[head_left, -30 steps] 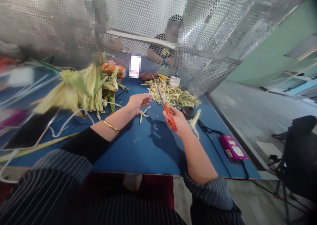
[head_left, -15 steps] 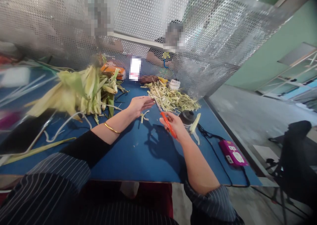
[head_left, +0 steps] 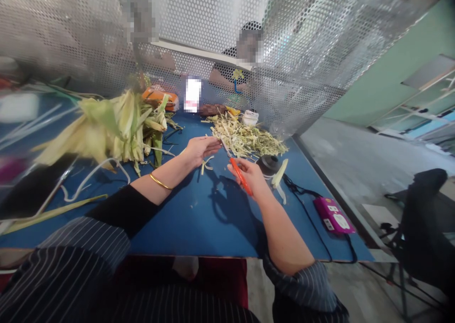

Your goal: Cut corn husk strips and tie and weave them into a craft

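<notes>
In my right hand [head_left: 255, 177] is a pair of scissors [head_left: 240, 175] with orange handles, its blades angled up and left. My left hand [head_left: 199, 151] is held over the table with its fingers pressed together, and the blade tips reach its fingertips. Whatever those fingers pinch is too small to make out. Just behind the fingertips spreads a heap of pale green-yellow shredded husk [head_left: 249, 137]. A few narrow husk strips [head_left: 204, 165] lie below my left hand. To the left stands a bundle of corn husks [head_left: 126, 126].
A round black object [head_left: 268, 165] and a husk piece [head_left: 280, 173] lie right of my right hand. Further right are a purple pack [head_left: 333, 215] and a black cord [head_left: 316, 236]. Behind stand an orange packet [head_left: 159, 98], a bright screen [head_left: 193, 94] and a perforated partition [head_left: 209, 14], with people beyond.
The view has shifted very slightly. Both hands and the scissors keep nearly the same position, with the blade tips still at my left fingertips.
</notes>
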Motion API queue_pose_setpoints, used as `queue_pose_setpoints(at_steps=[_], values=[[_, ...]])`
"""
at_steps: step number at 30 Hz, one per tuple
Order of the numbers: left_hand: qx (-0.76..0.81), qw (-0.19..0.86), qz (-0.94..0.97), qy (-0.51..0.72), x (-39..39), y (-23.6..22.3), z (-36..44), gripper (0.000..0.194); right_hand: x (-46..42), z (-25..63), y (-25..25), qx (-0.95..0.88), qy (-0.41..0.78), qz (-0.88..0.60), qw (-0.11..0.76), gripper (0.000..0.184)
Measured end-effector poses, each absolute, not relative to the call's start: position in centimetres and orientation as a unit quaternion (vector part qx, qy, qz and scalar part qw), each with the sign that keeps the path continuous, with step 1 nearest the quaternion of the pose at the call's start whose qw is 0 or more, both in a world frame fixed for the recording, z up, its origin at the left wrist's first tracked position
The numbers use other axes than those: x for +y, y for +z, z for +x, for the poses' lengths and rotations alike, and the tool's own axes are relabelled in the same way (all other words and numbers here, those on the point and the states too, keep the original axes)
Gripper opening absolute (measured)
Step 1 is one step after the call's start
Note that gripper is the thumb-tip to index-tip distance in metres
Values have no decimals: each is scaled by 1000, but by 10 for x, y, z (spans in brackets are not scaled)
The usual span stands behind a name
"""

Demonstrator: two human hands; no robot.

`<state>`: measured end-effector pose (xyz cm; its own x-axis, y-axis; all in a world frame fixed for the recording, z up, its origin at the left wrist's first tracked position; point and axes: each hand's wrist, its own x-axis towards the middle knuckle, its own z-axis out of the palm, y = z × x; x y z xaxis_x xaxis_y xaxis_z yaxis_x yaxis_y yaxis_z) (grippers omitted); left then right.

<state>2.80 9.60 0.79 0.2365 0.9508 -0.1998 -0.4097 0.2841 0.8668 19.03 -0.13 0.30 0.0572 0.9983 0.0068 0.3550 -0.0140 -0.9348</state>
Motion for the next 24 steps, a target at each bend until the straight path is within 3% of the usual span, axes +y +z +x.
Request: queue_pose_setpoints(at_steps=[11, 15, 18, 24], values=[[390, 704, 345, 483, 95, 11, 29, 5, -2, 187, 6, -580, 350, -604, 420, 46], [394, 699, 346, 486, 89, 17, 26, 3, 3, 192, 4, -597, 234, -650, 408, 46], [399, 688, 358, 489, 81, 27, 21, 4, 5, 196, 2, -616, 119, -701, 340, 44], [413, 682, 377, 471, 49, 42, 9, 13, -1, 188, -2, -660, -6, -742, 118, 40]])
